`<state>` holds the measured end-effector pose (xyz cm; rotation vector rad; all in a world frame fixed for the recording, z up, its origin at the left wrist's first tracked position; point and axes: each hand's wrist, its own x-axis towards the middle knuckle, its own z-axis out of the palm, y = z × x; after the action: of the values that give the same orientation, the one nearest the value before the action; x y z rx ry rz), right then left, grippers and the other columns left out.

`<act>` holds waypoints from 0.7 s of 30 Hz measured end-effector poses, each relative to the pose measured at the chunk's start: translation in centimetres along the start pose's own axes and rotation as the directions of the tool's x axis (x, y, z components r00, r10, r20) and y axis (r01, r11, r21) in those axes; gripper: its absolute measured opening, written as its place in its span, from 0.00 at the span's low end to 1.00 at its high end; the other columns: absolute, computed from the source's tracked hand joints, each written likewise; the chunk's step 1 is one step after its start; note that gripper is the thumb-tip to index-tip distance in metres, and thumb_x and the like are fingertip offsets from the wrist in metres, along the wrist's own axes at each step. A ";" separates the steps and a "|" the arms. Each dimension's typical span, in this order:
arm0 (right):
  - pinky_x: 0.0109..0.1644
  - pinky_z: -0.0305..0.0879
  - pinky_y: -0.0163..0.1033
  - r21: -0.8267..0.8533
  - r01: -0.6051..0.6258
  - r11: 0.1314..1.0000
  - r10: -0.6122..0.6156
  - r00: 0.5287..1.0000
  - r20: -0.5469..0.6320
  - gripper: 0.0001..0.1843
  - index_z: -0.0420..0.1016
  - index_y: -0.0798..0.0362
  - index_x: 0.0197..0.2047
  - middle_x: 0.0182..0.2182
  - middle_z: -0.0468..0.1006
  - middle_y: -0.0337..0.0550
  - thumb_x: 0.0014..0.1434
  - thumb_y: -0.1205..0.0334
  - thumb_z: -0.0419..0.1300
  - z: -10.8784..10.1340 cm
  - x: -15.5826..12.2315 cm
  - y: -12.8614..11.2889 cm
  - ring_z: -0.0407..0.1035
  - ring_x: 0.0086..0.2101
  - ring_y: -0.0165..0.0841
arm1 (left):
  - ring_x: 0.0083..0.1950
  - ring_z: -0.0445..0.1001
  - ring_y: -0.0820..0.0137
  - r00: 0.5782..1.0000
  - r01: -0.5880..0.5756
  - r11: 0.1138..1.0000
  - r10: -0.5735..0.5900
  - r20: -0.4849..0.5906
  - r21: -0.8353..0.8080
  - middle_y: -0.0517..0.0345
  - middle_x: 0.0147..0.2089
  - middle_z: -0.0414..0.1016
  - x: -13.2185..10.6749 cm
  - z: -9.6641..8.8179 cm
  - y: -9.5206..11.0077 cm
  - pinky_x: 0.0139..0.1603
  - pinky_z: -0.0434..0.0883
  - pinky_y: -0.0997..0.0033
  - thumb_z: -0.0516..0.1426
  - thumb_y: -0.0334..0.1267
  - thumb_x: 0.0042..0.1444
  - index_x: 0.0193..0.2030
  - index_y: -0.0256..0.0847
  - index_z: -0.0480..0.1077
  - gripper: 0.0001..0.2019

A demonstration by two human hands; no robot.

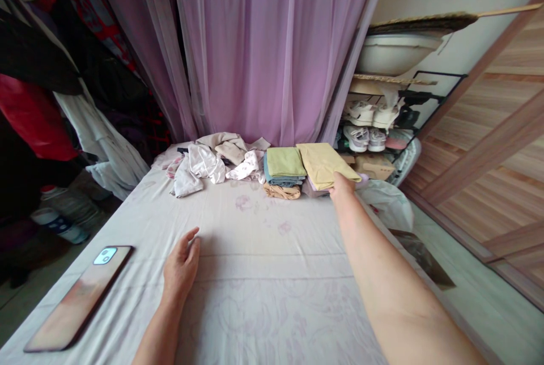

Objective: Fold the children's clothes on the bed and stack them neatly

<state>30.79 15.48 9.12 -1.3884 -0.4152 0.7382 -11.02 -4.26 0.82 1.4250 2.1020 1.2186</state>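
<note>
While the R hand (342,186) is kept at the near edge of a yellow folded garment (325,164), its fingers are laid on the cloth, though a firm pinch can't be confirmed from this view. That garment lies at the far end of the bed, w/ a lilac fold (317,186) showing beneath it. The L hand (182,267) is held open and empty, fingers lightly curled, just over the pale bed sheet (255,234); contact can't be told. Just left of the yellow piece, a green folded cloth (285,162) is stacked on a blue-grey fold (274,178), w/ a tan cloth (281,191) at their base. If the yellow piece were dragged, the 2 neighbouring folds could be shifted or unfolded, and it could slip off toward the white plastic bag (386,203) by the bed's R side. A loose heap of pale clothes (204,164) is left of the stacks. A smartphone (79,297) is near the L edge and could be slid off if the sheet were pulled. Behind, a lilac curtain (255,42) hangs; a shoe rack (365,127) stands to the R.
</note>
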 end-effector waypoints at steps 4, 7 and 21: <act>0.27 0.70 0.28 -0.123 -0.164 0.979 0.175 0.980 0.090 0.07 0.70 0.54 0.46 0.31 0.80 0.42 0.65 0.63 0.55 -2.2 -1.6 -0.6 0.75 0.27 0.27 | 0.49 0.78 0.59 1.000 -0.008 1.000 0.008 0.003 0.008 0.52 0.47 0.81 0.1 0.1 -0.1 0.46 0.73 0.63 0.50 0.55 0.54 0.52 0.44 0.75 0.26; 0.16 0.57 0.23 -0.222 -0.231 0.947 0.264 0.955 0.134 0.06 0.71 0.55 0.36 0.22 0.76 0.40 0.63 0.61 0.58 -2.9 -2.4 -0.6 0.70 0.20 0.26 | 0.48 0.79 0.60 1.000 -0.015 1.000 0.015 0.008 0.017 0.53 0.47 0.81 0.1 0.2 -0.2 0.45 0.73 0.64 0.50 0.55 0.54 0.52 0.45 0.75 0.26; 0.16 0.52 0.24 -0.255 -0.200 0.946 0.269 0.923 0.273 0.17 0.70 0.55 0.31 0.22 0.77 0.40 0.68 0.53 0.54 -4.4 -6.1 1.1 0.67 0.17 0.23 | 0.45 0.80 0.62 0.999 -0.045 0.999 0.045 0.010 0.018 0.52 0.44 0.82 0.2 0.4 -0.5 0.45 0.74 0.66 0.49 0.53 0.55 0.51 0.43 0.75 0.25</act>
<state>29.08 8.13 8.32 -1.5563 -0.5932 1.1424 -11.13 -3.91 0.25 1.4909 2.0905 1.2098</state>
